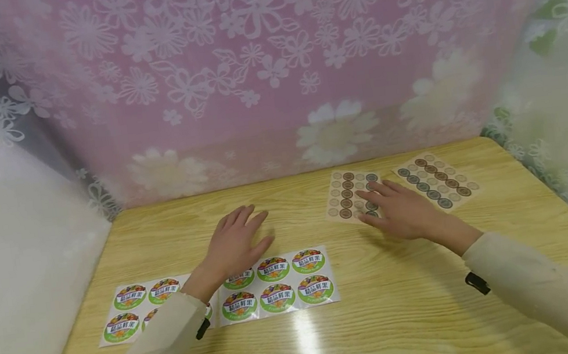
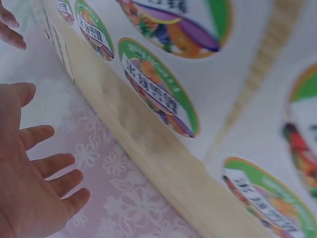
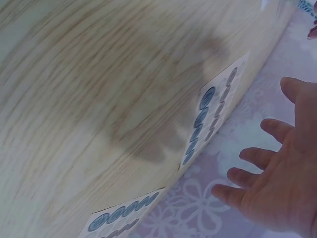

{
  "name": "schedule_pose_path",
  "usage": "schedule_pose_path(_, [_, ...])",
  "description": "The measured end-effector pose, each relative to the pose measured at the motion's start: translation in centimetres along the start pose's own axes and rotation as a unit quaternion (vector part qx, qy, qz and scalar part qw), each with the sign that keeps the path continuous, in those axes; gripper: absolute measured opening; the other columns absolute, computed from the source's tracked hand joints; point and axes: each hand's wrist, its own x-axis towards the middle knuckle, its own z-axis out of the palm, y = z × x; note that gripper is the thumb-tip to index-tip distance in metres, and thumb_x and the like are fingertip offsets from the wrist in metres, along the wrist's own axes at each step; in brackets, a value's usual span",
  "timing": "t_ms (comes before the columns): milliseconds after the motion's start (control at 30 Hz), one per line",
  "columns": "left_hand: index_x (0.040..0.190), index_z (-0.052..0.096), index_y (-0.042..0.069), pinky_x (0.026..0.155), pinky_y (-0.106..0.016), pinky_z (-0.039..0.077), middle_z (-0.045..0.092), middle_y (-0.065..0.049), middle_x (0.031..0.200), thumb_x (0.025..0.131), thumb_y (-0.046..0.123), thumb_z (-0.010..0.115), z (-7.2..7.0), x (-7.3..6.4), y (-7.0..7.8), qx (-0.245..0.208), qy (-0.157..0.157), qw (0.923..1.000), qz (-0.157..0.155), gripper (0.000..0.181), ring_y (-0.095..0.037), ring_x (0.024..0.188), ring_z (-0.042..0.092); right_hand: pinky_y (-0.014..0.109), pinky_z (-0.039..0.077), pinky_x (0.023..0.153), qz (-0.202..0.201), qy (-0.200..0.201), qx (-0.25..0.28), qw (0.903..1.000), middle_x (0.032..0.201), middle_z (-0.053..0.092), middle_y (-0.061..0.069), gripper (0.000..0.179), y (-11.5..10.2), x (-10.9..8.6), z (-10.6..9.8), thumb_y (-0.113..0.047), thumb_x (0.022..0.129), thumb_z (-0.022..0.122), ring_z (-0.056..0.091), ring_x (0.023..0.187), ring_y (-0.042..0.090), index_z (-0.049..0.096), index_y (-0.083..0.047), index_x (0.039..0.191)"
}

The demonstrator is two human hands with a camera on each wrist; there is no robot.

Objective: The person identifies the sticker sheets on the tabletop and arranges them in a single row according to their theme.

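You are holding both arms (image 1: 544, 287) out over the tabletop (image 1: 411, 326), angling them inward toward its far edge. Your left hand (image 1: 233, 241) is hovering palm-down nearer the left edge, its fingers (image 1: 257, 221) and thumb (image 1: 263, 247) standing apart. Your right hand (image 1: 400, 207) is hovering palm-down closer to the far right corner, its relaxed fingers pointing toward the left edge.
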Motion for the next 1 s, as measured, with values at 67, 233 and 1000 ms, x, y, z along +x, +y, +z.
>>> schedule_pose_path(67, [0.141,0.048,0.016,0.106,-0.054,0.026,0.037,-0.015,0.147,0.097,0.048,0.049,0.2,0.7,0.2,0.007,-0.005,1.0000,0.001,0.055,-0.034,0.136,0.031,0.058,0.020,0.107,0.010,-0.005,-0.008,0.9999,0.148,0.032,0.025,0.063,0.5,-0.1,0.1,-0.049,0.099,0.043,0.024,0.135,0.046,0.037,-0.009,0.148])
schedule_pose_path(233, [0.143,0.047,0.018,0.107,-0.052,0.025,0.033,-0.014,0.150,0.097,0.051,0.045,1.0,2.2,0.8,0.020,-0.020,0.9996,0.005,0.057,-0.033,0.137,0.028,0.065,0.024,0.102,0.048,-0.024,0.004,0.9986,0.151,0.023,0.026,0.068,1.7,-0.3,0.3,-0.054,0.098,0.040,0.021,0.134,0.051,0.032,-0.011,0.150])
schedule_pose_path(1000, [0.147,0.038,0.021,0.105,-0.049,0.031,0.034,-0.010,0.149,0.100,0.047,0.041,3.8,10.2,3.6,-0.016,-0.074,0.9971,0.006,0.054,-0.029,0.135,0.033,0.066,0.023,0.100,0.163,-0.013,0.146,0.9757,0.140,0.036,0.033,0.078,5.9,3.2,1.7,-0.054,0.098,0.040,0.027,0.128,0.053,0.027,0.005,0.147])
